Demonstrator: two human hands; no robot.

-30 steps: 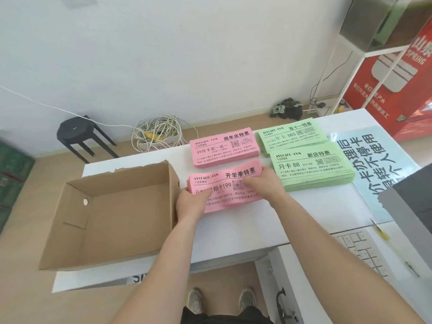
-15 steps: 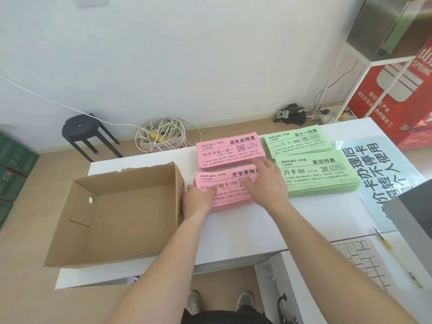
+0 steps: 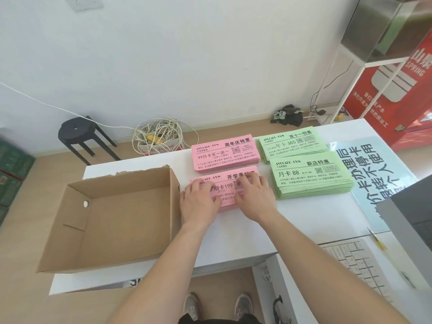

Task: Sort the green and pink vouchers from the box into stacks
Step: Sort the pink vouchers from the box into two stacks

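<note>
near pink stack (image 3: 225, 187) lies flat mid-tabletop, just right of the cardboard box (image 3: 112, 220). left hand (image 3: 199, 203) and right hand (image 3: 254, 197) rest palm-down on it, fingers spread and flat, pressing, gripping nothing. the hands cover most of its print; only part of the title and "199" are readable. its near edge is hidden under the palms. far pink stack (image 3: 225, 153) sits just behind it, toward the far edge. far green stack (image 3: 292, 145) is partly overlapped by the near green stack (image 3: 311, 177), both toward the right edge. box interior shows no vouchers; its near wall hides the floor strip behind it. blue sign (image 3: 364, 169) is cut off by a grey object (image 3: 406, 213) at the right. keyboard (image 3: 357, 265) is partly out of frame.
</note>
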